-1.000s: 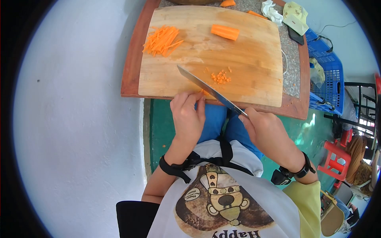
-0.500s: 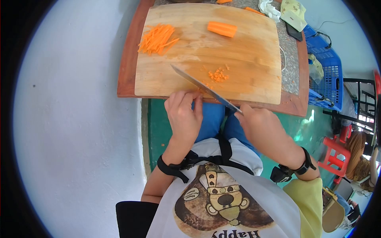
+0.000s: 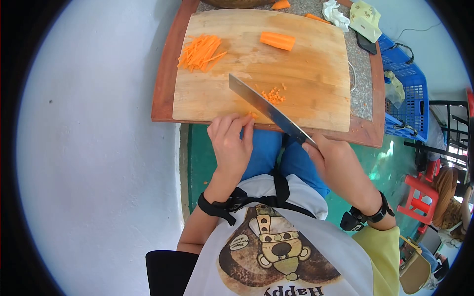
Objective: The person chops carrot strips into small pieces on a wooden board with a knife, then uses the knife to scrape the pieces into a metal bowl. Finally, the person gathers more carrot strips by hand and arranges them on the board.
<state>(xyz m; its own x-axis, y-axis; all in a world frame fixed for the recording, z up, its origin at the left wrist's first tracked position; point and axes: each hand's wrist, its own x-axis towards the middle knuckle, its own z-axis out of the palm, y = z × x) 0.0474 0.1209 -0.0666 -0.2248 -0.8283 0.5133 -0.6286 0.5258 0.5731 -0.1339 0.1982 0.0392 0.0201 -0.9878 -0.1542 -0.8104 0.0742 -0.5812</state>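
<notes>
My right hand (image 3: 338,160) is closed around the handle of a kitchen knife (image 3: 269,107). Its broad blade slants up and left over the cutting board (image 3: 306,64), beside a small heap of diced carrot (image 3: 274,95). At the board's front edge my left hand (image 3: 231,138) is closed, fingertips bunched around carrot strips (image 3: 252,115) whose orange ends just show. Most of what those fingers hold is hidden. A pile of carrot sticks (image 3: 201,52) lies at the board's upper left, and a trimmed chunk of carrot (image 3: 278,41) rests near its far side.
Behind the board are a bowl (image 3: 237,2), carrot offcuts (image 3: 281,4) and crumpled tissue (image 3: 335,15). A phone (image 3: 366,43) lies partly under a patterned pouch (image 3: 365,19). Blue crates (image 3: 407,79) and a red stool (image 3: 418,197) stand to the right; a white wall (image 3: 98,148) is left.
The knife blade has lifted and turned, moving right, away from my left fingertips. My right hand has shifted slightly right and down. The whole view has shifted a little.
</notes>
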